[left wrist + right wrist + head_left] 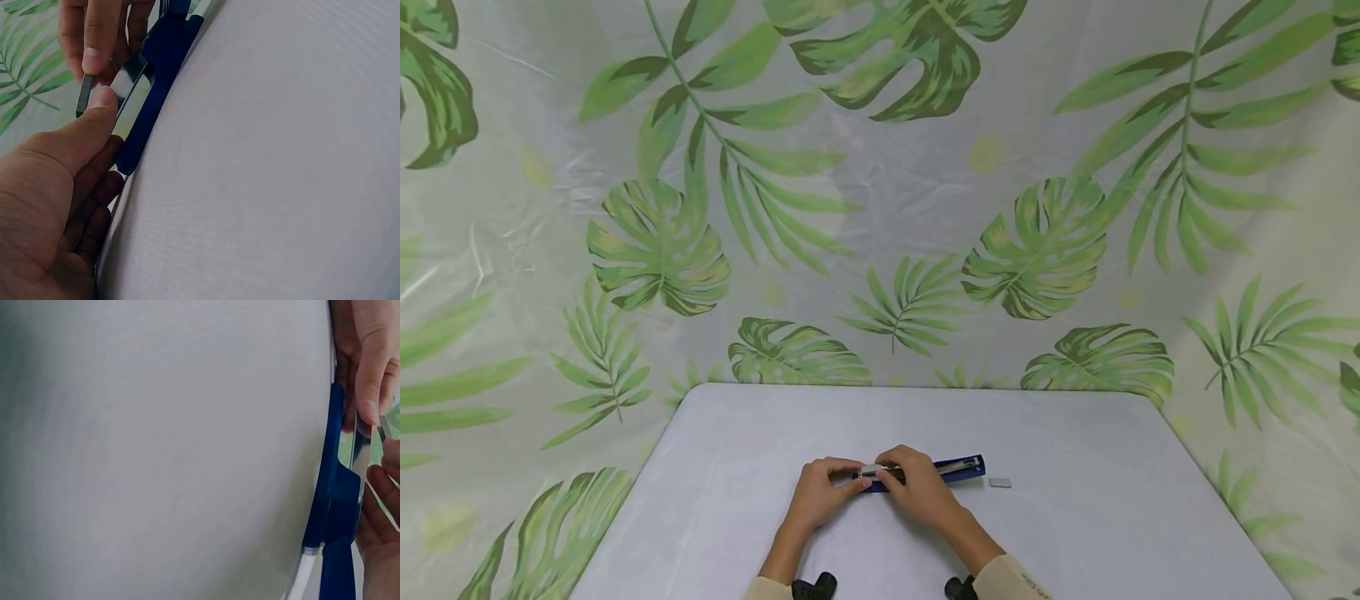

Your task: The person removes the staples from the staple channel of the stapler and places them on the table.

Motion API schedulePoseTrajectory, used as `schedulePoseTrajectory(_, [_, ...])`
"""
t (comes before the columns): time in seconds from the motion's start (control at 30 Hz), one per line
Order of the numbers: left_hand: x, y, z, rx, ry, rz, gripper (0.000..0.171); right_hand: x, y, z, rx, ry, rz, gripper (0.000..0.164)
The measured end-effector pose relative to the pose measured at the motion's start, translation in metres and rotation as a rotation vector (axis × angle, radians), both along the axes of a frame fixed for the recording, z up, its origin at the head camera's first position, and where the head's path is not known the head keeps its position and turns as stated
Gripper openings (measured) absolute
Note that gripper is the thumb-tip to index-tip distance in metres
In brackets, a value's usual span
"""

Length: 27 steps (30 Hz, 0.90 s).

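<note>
Dark-blue stapler with a shiny metal rail [960, 469] is being handled on the white tabletop [1075, 467], seemingly folded open; its left end is being gripped by the left hand [820, 496], thumb on the near side and fingers curling beneath. A slim grey bar, probably a stick of staples [83, 94], is being pinched by the right hand [917, 487] beside the rail; it's also being touched by the left thumb, or near enough; whether any of it is being seated can't be told, as the fingers are covering that bit.

What could go wrong: the bar is being held by a small pinch, so it could get tilted and jammed, or snapped if it's being squeezed from both sides; the stapler could be skewed if the left grip gets loosened; fingertips could be nipped if the hinge gets knocked; a second small grey bar [1000, 482] is lying loose just beyond the right end, so it could be swept away by a careless swing.
</note>
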<state>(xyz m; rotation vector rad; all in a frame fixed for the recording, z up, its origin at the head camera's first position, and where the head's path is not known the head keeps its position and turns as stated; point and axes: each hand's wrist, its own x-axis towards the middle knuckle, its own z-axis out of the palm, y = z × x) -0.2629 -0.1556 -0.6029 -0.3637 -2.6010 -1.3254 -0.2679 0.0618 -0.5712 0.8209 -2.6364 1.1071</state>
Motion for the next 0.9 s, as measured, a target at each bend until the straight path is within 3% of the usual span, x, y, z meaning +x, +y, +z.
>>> schedulePoseTrajectory(0.37, [0.001,0.002,0.002,0.002,-0.013,0.007,0.023,-0.001,0.018,0.001,-0.003,0.000,-0.043,0.017])
schedulePoseTrajectory(0.63, [0.002,0.002,0.000,0.011,-0.067,0.007,0.027,0.001,0.033,0.004,0.000,-0.022,-0.088,0.016])
schedulePoseTrajectory(0.9, [0.001,0.001,0.000,-0.002,-0.066,0.006,0.027,0.003,0.046,0.013,-0.028,0.004,-0.118,0.017])
